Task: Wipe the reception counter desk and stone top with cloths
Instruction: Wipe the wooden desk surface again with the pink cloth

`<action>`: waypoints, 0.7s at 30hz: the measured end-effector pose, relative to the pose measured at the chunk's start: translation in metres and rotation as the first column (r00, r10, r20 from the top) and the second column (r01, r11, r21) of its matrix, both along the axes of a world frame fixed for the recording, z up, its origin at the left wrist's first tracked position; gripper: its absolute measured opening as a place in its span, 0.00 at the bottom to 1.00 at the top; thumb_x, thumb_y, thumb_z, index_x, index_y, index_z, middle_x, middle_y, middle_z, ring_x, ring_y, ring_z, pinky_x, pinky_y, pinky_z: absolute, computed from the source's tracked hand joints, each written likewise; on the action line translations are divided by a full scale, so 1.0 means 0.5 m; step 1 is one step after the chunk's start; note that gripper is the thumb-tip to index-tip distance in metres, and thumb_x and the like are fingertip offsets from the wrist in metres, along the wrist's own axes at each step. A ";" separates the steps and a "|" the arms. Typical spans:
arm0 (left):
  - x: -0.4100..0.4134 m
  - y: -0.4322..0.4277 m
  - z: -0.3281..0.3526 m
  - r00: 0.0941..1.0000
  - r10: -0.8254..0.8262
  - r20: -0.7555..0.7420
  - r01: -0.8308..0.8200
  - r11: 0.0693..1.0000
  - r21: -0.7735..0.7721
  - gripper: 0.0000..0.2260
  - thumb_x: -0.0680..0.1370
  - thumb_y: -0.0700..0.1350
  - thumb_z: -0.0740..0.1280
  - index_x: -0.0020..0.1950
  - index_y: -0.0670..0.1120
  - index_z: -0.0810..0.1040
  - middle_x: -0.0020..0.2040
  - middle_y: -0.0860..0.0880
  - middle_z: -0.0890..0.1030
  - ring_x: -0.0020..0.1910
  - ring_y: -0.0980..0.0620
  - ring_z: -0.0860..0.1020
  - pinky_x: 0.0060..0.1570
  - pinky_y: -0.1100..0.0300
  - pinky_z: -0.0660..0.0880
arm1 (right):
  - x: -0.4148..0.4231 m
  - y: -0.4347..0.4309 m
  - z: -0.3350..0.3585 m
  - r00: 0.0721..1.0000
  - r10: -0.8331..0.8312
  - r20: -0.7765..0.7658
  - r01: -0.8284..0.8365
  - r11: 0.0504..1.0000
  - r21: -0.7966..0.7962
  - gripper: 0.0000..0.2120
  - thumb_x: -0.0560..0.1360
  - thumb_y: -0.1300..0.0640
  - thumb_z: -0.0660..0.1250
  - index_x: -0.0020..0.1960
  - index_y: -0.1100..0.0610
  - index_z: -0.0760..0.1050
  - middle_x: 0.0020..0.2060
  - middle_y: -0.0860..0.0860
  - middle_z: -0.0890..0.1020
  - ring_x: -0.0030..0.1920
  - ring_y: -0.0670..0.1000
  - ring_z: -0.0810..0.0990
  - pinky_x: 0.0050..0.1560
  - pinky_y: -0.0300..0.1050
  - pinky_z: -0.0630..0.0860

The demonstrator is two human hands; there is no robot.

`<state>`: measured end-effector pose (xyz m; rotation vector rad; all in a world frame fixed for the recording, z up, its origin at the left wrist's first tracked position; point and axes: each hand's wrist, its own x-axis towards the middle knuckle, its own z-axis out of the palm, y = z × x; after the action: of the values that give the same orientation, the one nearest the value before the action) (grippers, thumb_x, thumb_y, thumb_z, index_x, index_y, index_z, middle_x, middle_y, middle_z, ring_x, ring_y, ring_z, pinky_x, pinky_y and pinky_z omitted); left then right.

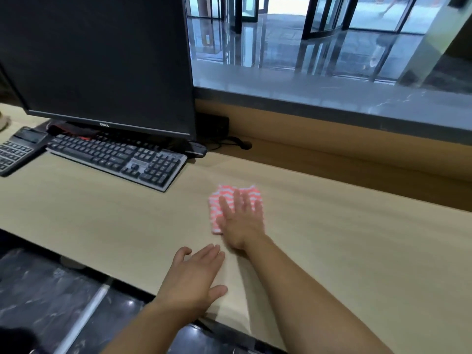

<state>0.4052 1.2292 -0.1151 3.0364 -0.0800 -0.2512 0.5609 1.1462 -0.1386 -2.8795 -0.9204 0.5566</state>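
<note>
A folded pink-and-white striped cloth [231,198] lies on the light wooden desk [102,221], right of the keyboard. My right hand [241,221] presses flat on the cloth with straight, spread fingers and covers its lower right part. My left hand [195,275] rests flat on the desk near the front edge, fingers straight, holding nothing. The grey stone top [332,98] runs along the raised ledge behind the desk.
A black monitor [102,60] stands at the back left, with a black keyboard [120,159] in front of it and a calculator [15,152] at the far left. Cables and a small black box [213,126] sit behind the monitor. A dark marble floor lies below the desk's front edge.
</note>
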 end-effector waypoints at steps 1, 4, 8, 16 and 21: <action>-0.014 0.003 -0.003 0.999 -0.010 -0.030 0.010 1.000 -0.002 0.26 0.73 0.62 0.57 0.66 0.53 0.76 0.68 0.56 0.75 0.67 0.58 0.73 0.59 0.52 0.59 | -0.025 0.028 -0.002 0.998 0.063 -0.004 -0.063 0.998 0.000 0.27 0.83 0.42 0.40 0.78 0.45 0.34 0.76 0.53 0.31 0.75 0.55 0.29 0.71 0.58 0.27; -0.050 0.013 -0.021 0.997 -0.076 0.003 0.076 0.997 -0.033 0.17 0.66 0.61 0.59 0.48 0.56 0.78 0.46 0.60 0.81 0.48 0.59 0.78 0.47 0.54 0.61 | -0.086 0.078 -0.007 0.976 0.218 -0.008 -0.218 0.976 0.001 0.27 0.83 0.42 0.42 0.79 0.44 0.38 0.76 0.52 0.33 0.75 0.54 0.29 0.72 0.58 0.28; -0.059 0.014 -0.024 0.990 -0.092 0.102 0.090 0.996 0.021 0.16 0.69 0.58 0.59 0.50 0.55 0.79 0.49 0.59 0.81 0.49 0.57 0.78 0.46 0.56 0.60 | -0.090 0.055 -0.009 0.975 0.224 -0.005 -0.223 0.974 0.034 0.27 0.83 0.42 0.45 0.79 0.42 0.41 0.77 0.50 0.35 0.76 0.52 0.32 0.73 0.55 0.30; -0.055 0.003 -0.020 0.995 -0.084 0.052 0.079 0.993 0.083 0.14 0.64 0.57 0.68 0.45 0.53 0.81 0.52 0.56 0.84 0.52 0.59 0.82 0.43 0.57 0.76 | 0.027 -0.241 -0.005 0.960 -0.280 0.029 0.280 0.960 0.003 0.27 0.82 0.40 0.41 0.79 0.42 0.39 0.78 0.50 0.37 0.78 0.53 0.36 0.75 0.56 0.36; -0.068 -0.002 -0.021 0.997 -0.070 0.025 0.068 0.995 0.078 0.20 0.77 0.52 0.61 0.68 0.49 0.74 0.73 0.52 0.69 0.71 0.55 0.69 0.64 0.47 0.66 | 0.020 -0.313 0.010 0.902 -0.431 0.015 0.431 0.901 -0.037 0.27 0.82 0.41 0.41 0.78 0.43 0.37 0.78 0.51 0.35 0.77 0.54 0.35 0.75 0.56 0.36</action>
<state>0.3711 1.2280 -0.1255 3.1183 -0.1823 -0.2229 0.5708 0.9895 -0.1338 -2.9790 -0.2470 0.5224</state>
